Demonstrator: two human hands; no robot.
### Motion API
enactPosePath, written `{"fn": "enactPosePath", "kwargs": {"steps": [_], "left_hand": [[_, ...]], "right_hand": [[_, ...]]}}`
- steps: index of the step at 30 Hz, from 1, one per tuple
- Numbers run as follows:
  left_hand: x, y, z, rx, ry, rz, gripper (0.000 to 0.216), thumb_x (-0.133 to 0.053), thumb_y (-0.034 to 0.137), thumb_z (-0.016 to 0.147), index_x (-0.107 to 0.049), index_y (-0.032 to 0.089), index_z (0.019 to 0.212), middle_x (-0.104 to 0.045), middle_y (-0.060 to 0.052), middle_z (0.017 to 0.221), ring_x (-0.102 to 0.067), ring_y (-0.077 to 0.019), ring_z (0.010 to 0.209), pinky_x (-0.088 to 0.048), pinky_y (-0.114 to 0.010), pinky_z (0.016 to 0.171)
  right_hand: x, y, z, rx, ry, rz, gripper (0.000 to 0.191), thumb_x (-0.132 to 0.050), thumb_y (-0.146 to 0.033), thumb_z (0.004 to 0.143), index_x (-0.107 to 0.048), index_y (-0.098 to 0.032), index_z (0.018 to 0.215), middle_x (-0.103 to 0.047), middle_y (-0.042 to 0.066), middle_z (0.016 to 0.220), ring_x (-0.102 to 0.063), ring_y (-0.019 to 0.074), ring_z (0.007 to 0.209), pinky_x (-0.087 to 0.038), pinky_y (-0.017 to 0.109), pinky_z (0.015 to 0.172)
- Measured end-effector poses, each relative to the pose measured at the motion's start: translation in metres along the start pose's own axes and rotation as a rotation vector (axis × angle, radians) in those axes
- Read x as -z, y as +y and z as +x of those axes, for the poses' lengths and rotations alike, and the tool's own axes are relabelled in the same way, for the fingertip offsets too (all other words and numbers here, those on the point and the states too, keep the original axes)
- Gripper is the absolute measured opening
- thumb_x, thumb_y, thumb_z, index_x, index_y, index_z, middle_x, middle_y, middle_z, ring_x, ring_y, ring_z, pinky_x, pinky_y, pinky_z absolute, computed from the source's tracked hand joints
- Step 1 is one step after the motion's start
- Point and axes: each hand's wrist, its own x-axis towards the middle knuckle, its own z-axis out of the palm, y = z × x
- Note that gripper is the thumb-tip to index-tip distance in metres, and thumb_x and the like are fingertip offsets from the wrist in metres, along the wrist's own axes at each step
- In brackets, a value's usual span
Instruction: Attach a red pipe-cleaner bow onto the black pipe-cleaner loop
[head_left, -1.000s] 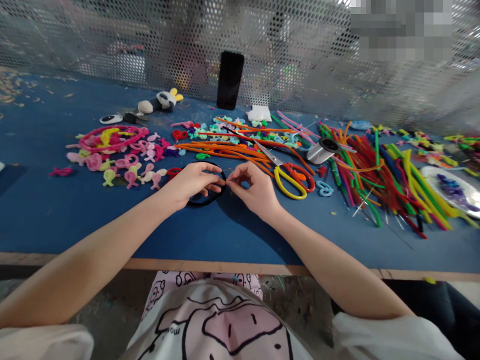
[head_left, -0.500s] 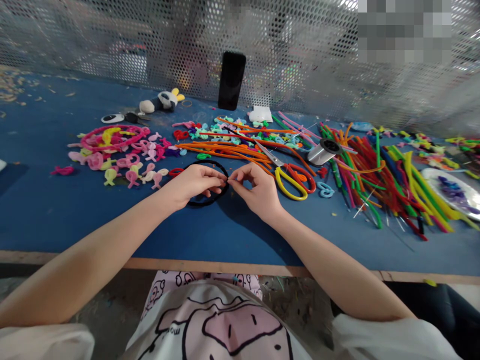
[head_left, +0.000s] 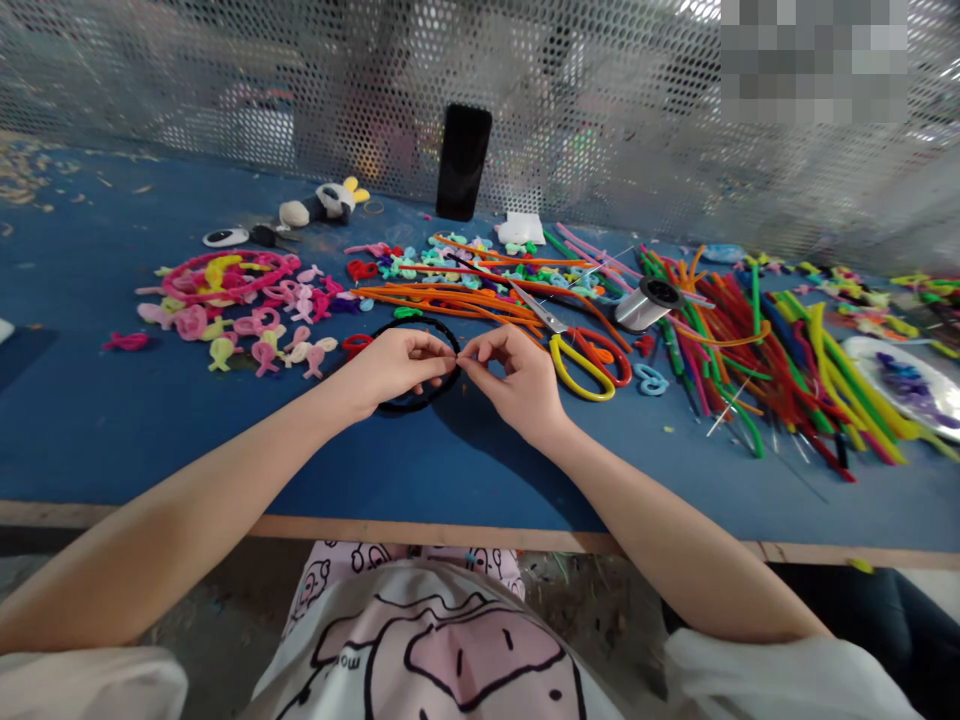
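A thin black fuzzy ring (head_left: 415,405), looking like a bent pipe cleaner, is held just above the blue tabletop. My left hand (head_left: 401,365) pinches its right side with thumb and forefinger. My right hand (head_left: 517,375) meets it there, its thumb and forefinger pinched on the same spot of the ring; the fingertips hide that part. Just right of my right hand lie scissors (head_left: 581,365) with one yellow and one red handle loop. Orange pipe cleaners (head_left: 442,298) lie beyond my hands, and a small red twisted piece (head_left: 356,344) lies by my left wrist.
Pink and yellow twisted shapes (head_left: 191,322) are heaped at left. A wire spool (head_left: 646,303), a pile of coloured pipe cleaners (head_left: 757,350) and a white dish (head_left: 907,375) are at right. A phone (head_left: 463,162) leans on the perforated metal screen (head_left: 600,150).
Both hands keep their pinch on the black ring. The ring and the fingertips have shifted very slightly to the right; everything on the table stays where it was.
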Motion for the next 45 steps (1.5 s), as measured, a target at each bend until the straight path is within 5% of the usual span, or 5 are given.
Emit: {"fn": "enactPosePath", "kwargs": {"steps": [11,21,29,45], "left_hand": [[0.000,-0.007,0.000,-0.329,0.049,0.292,0.014,-0.063,0.031,0.084,-0.069,0.019,0.087,-0.073,-0.004,0.082,-0.067,-0.0190,0.077,-0.051,-0.028,0.073],[-0.001,-0.004,-0.001,-0.257,0.175,0.196,0.013,-0.065,0.030,0.082,-0.067,0.017,0.081,-0.070,-0.005,0.078,-0.065,-0.0165,0.068,-0.051,-0.028,0.067],[-0.001,-0.010,0.000,-0.249,0.268,0.033,0.015,-0.068,0.032,0.080,-0.064,0.018,0.082,-0.065,-0.005,0.078,-0.063,-0.0166,0.070,-0.050,-0.026,0.060],[-0.016,-0.001,-0.003,-0.277,0.010,-0.462,0.011,-0.061,0.024,0.086,-0.052,0.019,0.086,-0.059,-0.001,0.093,-0.046,-0.0048,0.057,-0.035,-0.020,0.048]], "right_hand": [[0.001,-0.002,0.001,-0.140,0.021,0.080,0.014,-0.072,-0.028,0.084,-0.060,-0.024,0.089,-0.069,0.002,0.088,-0.067,0.0173,0.079,-0.054,0.035,0.075],[0.000,-0.006,0.006,-0.287,0.101,0.263,0.026,-0.078,-0.029,0.077,-0.058,-0.024,0.092,-0.067,-0.001,0.083,-0.063,0.0143,0.076,-0.053,0.032,0.075],[0.000,0.000,0.008,-0.337,0.132,0.386,0.032,-0.075,-0.027,0.076,-0.045,-0.025,0.085,-0.059,-0.003,0.078,-0.052,0.0110,0.067,-0.043,0.027,0.059],[-0.003,-0.002,0.008,-0.657,0.067,0.718,0.034,-0.078,-0.016,0.062,-0.054,-0.021,0.085,-0.065,-0.005,0.074,-0.054,0.0090,0.060,-0.044,0.025,0.060]]}}
